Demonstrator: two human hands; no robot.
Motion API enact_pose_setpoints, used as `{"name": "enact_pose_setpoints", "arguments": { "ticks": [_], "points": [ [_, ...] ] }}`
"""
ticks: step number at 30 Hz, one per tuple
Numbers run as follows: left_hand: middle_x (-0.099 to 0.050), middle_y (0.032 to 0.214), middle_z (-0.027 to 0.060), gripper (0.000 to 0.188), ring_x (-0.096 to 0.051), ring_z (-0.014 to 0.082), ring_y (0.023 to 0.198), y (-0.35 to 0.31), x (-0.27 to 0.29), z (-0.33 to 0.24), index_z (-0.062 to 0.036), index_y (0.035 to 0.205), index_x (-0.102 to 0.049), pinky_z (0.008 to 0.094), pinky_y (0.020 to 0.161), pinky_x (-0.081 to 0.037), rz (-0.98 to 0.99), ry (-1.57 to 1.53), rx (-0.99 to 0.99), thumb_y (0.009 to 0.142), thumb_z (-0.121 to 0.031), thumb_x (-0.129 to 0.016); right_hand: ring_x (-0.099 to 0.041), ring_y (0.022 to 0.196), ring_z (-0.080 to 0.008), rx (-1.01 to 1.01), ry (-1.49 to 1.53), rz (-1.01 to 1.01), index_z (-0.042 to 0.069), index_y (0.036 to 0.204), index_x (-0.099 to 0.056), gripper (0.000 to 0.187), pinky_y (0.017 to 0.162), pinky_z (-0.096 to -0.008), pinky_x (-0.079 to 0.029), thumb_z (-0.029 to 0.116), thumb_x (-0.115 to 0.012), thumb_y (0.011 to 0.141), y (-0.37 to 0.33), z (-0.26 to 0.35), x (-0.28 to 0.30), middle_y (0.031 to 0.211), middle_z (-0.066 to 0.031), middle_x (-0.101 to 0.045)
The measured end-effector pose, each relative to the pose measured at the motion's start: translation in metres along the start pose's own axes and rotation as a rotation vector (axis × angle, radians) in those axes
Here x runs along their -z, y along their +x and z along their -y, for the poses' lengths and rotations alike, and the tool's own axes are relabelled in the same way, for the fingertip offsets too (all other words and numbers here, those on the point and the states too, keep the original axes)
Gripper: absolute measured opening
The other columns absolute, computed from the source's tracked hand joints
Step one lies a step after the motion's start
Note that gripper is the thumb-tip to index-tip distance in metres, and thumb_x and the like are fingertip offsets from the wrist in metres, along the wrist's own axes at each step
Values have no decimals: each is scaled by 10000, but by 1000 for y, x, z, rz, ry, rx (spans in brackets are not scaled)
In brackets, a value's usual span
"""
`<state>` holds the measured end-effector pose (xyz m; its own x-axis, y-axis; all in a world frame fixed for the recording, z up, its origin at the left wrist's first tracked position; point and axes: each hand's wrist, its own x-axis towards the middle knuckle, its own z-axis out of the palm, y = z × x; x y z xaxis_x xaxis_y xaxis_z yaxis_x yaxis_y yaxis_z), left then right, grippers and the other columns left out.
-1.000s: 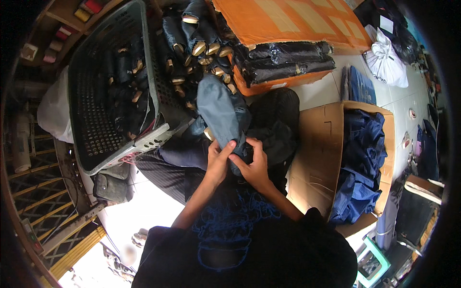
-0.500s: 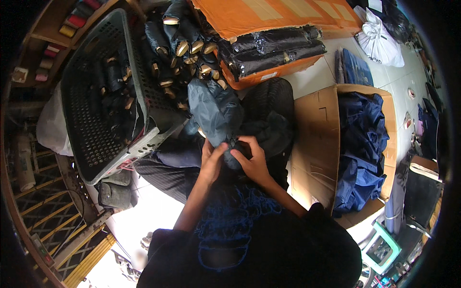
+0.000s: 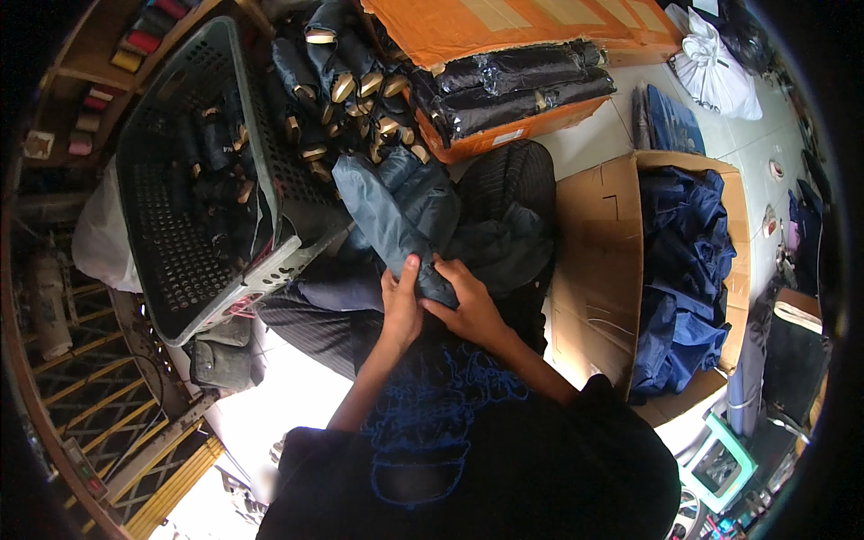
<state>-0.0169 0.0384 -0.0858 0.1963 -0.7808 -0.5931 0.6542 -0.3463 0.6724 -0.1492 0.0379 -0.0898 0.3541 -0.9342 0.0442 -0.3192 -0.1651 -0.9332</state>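
Observation:
In front of my body, both hands grip a long bundle of blue-grey, shiny thin cloth (image 3: pixel 382 209). My left hand (image 3: pixel 401 304) wraps the near part from the left, its thumb laid along the cloth. From the right, my right hand (image 3: pixel 465 301) closes its fingers round the near end. More of the same loose cloth (image 3: pixel 513 243) lies over my lap beside the bundle. Whatever may be inside the bundle is hidden. Just beyond it, dark cloth-wrapped bundles with pale wooden ends (image 3: pixel 342 87) are heaped together.
At my left a grey perforated basket (image 3: pixel 171 270) tilts, holding similar dark bundles. An orange-taped carton (image 3: pixel 513 36) with black plastic-wrapped packs (image 3: pixel 522 76) stands ahead. A cardboard box (image 3: pixel 594 270) of navy cloth (image 3: pixel 684 243) is at my right, a green stool (image 3: pixel 742 459) behind it.
The cloth has gone from a bunched, puffed shape to a longer, narrower one pointing away to the left. My hands have shifted their grip on its near end.

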Motion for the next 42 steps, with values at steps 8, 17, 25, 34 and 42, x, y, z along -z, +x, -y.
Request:
{"name": "enact_pose_setpoints", "arguments": {
  "ticks": [8, 17, 25, 34, 42],
  "points": [
    [-548, 1235, 168, 684, -561, 278, 1112, 9, -12, -35, 36, 1285, -413, 385, 941, -463, 348, 47, -367, 847, -421, -674, -575, 1068, -366, 97, 100, -52, 7, 1264, -492, 575, 899, -380, -467, 171, -751, 778, 21, 25, 17, 1187, -215, -556],
    [-611, 1049, 142, 559, -616, 243, 956, -10, -42, -52, -9, 1241, -444, 370, 843, -516, 273, 62, -250, 826, -273, -709, -572, 1055, -375, 102, -8, 16, -1, 1228, -532, 539, 891, -388, -469, 141, -760, 761, 31, 52, 35, 1172, -222, -551],
    [-633, 1053, 145, 453, -621, 213, 943, -6, -34, -39, 12, 1147, -505, 351, 848, -509, 276, 77, -213, 844, -266, -695, -501, 1202, -391, 107, 122, -54, 10, 1275, -509, 555, 1021, -432, -388, 178, -729, 793, 30, 46, 30, 1331, -233, -460],
    [-652, 979, 193, 539, -632, 220, 872, -1, -53, -91, 51, 1083, -534, 344, 770, -525, 299, 235, -349, 849, -422, -645, -578, 1103, -323, -320, 688, 50, -11, 1353, -363, 624, 960, -379, -433, 155, -679, 843, 30, 66, 25, 1293, -223, -496],
    [-643, 1075, 217, 396, -641, 255, 976, -13, -51, -61, 79, 1100, -558, 366, 862, -517, 364, -49, -244, 843, -202, -663, -638, 948, -229, 1, 261, -104, -32, 1307, -395, 523, 782, -310, -500, 199, -609, 889, 29, 48, 19, 1051, -163, -619]
  ]
}}
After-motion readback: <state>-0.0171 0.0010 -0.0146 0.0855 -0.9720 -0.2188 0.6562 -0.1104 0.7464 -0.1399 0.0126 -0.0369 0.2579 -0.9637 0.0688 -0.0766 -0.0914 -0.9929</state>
